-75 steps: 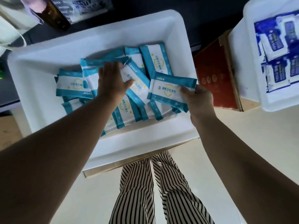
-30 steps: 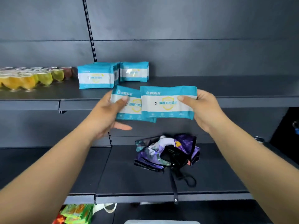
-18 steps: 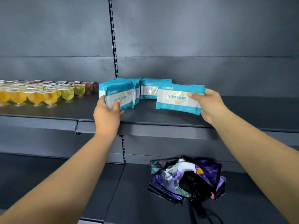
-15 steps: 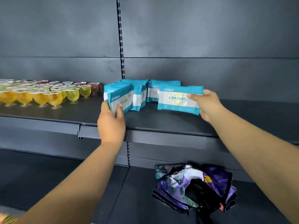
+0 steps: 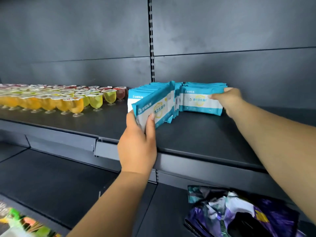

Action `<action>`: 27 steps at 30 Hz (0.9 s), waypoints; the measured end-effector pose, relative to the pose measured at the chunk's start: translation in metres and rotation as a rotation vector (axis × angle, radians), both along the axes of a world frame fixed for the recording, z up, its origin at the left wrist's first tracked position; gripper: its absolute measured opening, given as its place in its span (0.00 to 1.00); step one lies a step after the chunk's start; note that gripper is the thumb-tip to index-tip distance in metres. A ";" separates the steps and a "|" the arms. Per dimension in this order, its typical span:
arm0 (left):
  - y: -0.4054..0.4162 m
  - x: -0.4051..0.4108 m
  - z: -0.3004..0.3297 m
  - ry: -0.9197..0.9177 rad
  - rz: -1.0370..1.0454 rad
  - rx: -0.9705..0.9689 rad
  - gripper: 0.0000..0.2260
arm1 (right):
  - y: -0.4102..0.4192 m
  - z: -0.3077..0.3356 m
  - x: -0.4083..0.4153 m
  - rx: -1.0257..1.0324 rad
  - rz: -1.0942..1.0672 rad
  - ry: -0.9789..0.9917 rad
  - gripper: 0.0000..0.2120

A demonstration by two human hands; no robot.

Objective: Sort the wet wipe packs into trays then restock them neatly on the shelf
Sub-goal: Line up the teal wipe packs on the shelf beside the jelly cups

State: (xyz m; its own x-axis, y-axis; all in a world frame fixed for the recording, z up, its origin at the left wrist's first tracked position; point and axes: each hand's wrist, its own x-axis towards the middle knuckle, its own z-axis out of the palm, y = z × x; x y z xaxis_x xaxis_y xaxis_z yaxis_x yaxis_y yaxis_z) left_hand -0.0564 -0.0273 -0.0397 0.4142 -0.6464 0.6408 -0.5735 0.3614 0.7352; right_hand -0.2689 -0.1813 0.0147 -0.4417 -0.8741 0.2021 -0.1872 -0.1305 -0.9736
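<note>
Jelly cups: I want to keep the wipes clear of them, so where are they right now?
In the head view, the jelly cups stand in rows on the upper shelf, left of the wet wipe packs.

The teal-and-white wipe pack (image 5: 154, 107) in the left grip (image 5: 138, 142) is showing a small logo with white Chinese characters on its top band, and blue Chinese characters over a yellow shield below, all too blurred to read. The pack (image 5: 200, 103) under the right grip (image 5: 229, 100) is carrying similar blurred print.
</note>
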 end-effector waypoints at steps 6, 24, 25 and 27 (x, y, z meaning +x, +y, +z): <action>0.002 0.000 0.003 -0.009 -0.013 0.071 0.20 | 0.010 0.003 0.006 -0.010 -0.201 0.302 0.23; 0.003 0.001 0.008 -0.084 -0.059 0.181 0.18 | 0.096 0.025 0.020 -0.038 0.343 0.215 0.06; 0.003 0.000 0.008 -0.084 -0.058 0.183 0.18 | 0.092 0.025 0.013 -0.052 0.260 0.177 0.07; 0.003 0.000 0.007 -0.082 -0.057 0.181 0.16 | 0.081 0.022 0.002 -0.047 0.152 0.121 0.08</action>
State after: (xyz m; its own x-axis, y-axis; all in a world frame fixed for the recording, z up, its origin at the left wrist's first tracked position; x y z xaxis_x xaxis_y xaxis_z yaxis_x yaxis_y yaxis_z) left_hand -0.0559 -0.0242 -0.0327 0.3245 -0.7752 0.5420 -0.6167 0.2611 0.7426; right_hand -0.2664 -0.1008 0.0366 -0.2754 -0.9171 0.2882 -0.2775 -0.2112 -0.9372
